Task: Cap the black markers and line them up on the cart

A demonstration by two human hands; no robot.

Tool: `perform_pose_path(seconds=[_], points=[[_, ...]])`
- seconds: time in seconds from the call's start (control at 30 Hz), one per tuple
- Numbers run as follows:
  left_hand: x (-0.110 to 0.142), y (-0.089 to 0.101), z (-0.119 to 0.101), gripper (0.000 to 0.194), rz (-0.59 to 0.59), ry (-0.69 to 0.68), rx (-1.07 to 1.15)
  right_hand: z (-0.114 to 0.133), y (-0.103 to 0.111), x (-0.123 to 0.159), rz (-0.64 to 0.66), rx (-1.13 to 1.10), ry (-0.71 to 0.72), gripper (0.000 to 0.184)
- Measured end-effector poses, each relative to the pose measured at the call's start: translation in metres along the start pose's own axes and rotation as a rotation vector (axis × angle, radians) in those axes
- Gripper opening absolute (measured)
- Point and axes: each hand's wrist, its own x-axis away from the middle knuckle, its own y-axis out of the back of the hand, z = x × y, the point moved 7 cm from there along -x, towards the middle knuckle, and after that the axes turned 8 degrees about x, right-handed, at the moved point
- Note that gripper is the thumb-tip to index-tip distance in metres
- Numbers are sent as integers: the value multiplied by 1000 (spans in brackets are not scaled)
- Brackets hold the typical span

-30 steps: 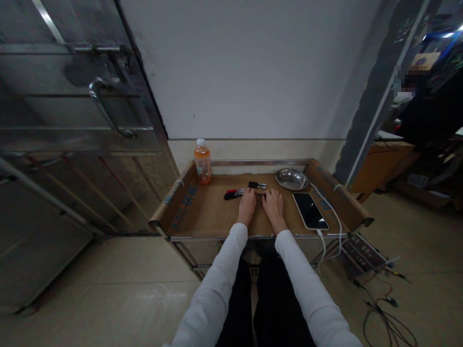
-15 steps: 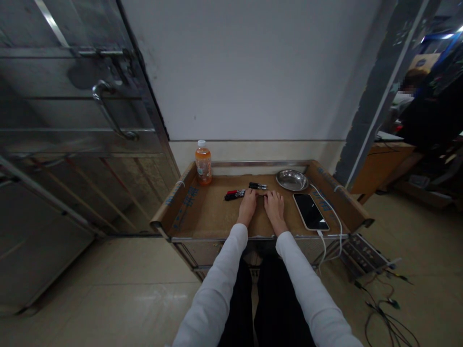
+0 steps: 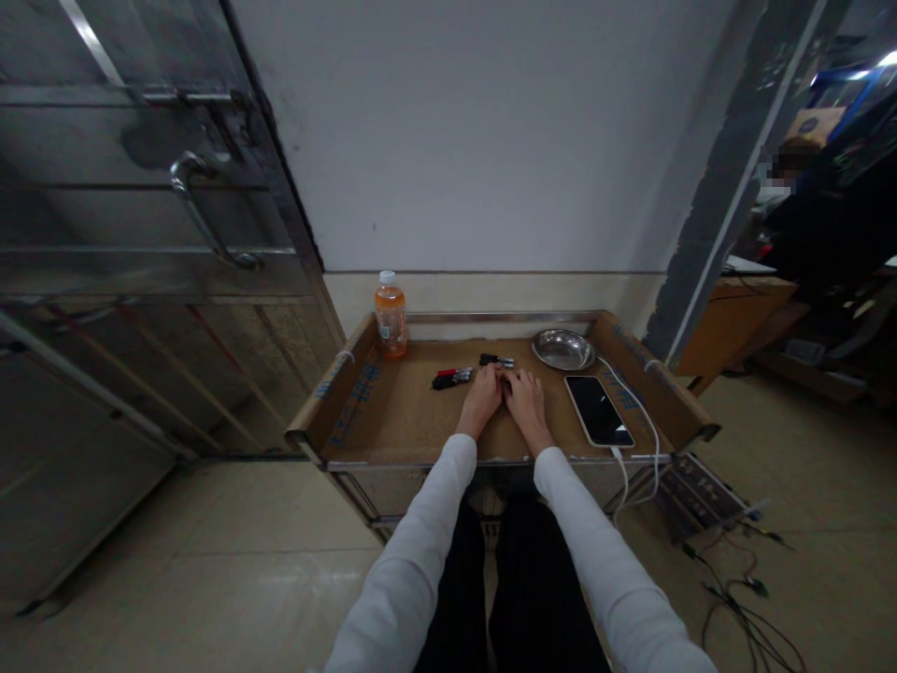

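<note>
My left hand [image 3: 482,397] and my right hand [image 3: 524,400] meet over the cardboard top of the cart [image 3: 406,425]. Both have closed fingers, with the fingertips touching or nearly touching. Whatever they pinch is small and hidden behind the fingers. Just left of my left hand lies a bunch of small red and black pieces with shiny metal ends [image 3: 452,378], which look like clips. A smaller group of black pieces with metal ends [image 3: 496,360] lies just beyond my fingertips.
A bottle of orange drink [image 3: 391,322] stands at the back left. Towards the right are a shallow metal dish [image 3: 562,350] and a phone [image 3: 599,411] with a white cable [image 3: 651,425]. Raised cardboard sides edge the cart. Beside it on the floor sit a device [image 3: 701,495] and loose wires [image 3: 747,608].
My hands have come together, the right one moving left towards the other. The dark small piece seen between them before is now covered by fingers. The view has shifted slightly.
</note>
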Motion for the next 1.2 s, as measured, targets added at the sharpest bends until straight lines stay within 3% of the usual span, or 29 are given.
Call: perform_pose_path(seconds=[0.2,0.37,0.47,0.63,0.77,1.03,1.2], points=[[-4,-6,-5,50,56,-76,-133,-7,6,-1,-64,16,-108,26],[-4,-10,-3,53,109,-55,-173,-10,9,-1,-111,3,-141,31],[-3,-7,-4,46,77,-21,-183,-12,11,0,-129,-26,-161,31],[2,-1,-11,17,94,-11,-231,-17,13,2,-148,-82,-182,29],[12,16,-13,20,-5,16,-319,-18,16,3,-172,-113,-187,30],[19,27,-12,23,-48,28,-320,-11,17,3,-180,-174,-108,30],[18,32,-8,22,-57,96,-254,12,22,3,-165,-338,167,44]])
